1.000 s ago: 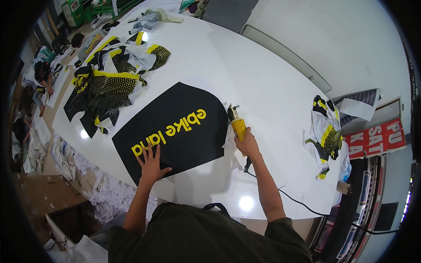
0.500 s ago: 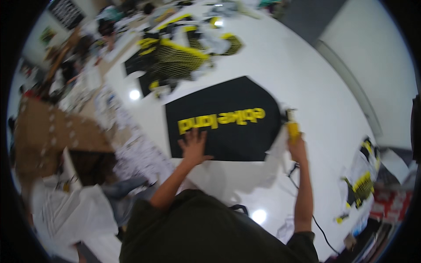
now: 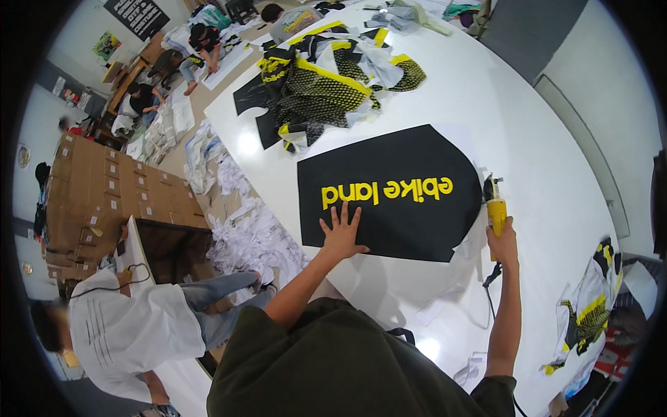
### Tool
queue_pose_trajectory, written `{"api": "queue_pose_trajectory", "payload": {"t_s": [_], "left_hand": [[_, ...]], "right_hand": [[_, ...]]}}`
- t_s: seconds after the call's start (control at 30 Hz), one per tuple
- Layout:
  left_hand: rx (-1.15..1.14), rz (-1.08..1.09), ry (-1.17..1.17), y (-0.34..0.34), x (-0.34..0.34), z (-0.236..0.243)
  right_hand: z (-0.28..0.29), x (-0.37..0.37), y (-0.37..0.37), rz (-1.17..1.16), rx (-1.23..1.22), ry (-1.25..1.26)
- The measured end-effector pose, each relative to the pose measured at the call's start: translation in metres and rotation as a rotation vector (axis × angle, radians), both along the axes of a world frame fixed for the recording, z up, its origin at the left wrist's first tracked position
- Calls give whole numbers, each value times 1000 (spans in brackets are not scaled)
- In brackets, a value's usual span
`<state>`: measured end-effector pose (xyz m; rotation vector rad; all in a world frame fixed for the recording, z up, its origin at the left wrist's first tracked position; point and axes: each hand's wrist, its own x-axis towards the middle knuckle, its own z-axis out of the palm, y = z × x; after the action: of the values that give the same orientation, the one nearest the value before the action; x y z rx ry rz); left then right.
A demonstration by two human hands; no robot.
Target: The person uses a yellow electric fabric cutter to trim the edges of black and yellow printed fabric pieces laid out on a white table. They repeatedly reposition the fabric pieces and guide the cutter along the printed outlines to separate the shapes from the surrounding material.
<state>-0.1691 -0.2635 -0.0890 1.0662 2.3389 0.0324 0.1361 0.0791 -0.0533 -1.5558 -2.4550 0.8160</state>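
A black fabric panel with yellow lettering, upside down from my side, lies flat on a white table over pale paper or cloth. My left hand presses on its lower left part, fingers spread, just beneath the lettering. Wrapped around a yellow handheld electric cloth cutter is my right hand. The cutter's metal head is at the panel's curved right edge; whether the blade touches the fabric I cannot tell. Its dark cord hangs down beside my right forearm.
Patterned black, yellow and white fabric pieces are heaped at the table's far side. More scraps lie at right. A person in a white shirt stands at left, near stacked cardboard boxes. White scraps cover the floor. Other people sit farther back.
The picture is sharper, and the table, panel and hands sit farther right in it. Against the panel, my left hand and the cutter have hardly moved.
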Motion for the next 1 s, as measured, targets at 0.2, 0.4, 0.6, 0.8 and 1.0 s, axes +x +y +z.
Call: {"api": "queue_pose_trajectory", "payload": {"t_s": [0.2, 0.4, 0.6, 0.8, 1.0], "left_hand": [[78, 44, 45, -3, 6, 0], [7, 41, -13, 7, 2, -3], [11, 62, -44, 5, 3, 1], [20, 56, -25, 1, 0, -11], [11, 60, -24, 5, 0, -6]], "right_hand": [[-17, 3, 17, 22, 45, -68], [4, -2, 23, 15, -40, -95], [10, -6, 28, 49, -50, -148], [7, -16, 52, 112, -50, -161], [12, -33, 80, 194, -28, -192]]}}
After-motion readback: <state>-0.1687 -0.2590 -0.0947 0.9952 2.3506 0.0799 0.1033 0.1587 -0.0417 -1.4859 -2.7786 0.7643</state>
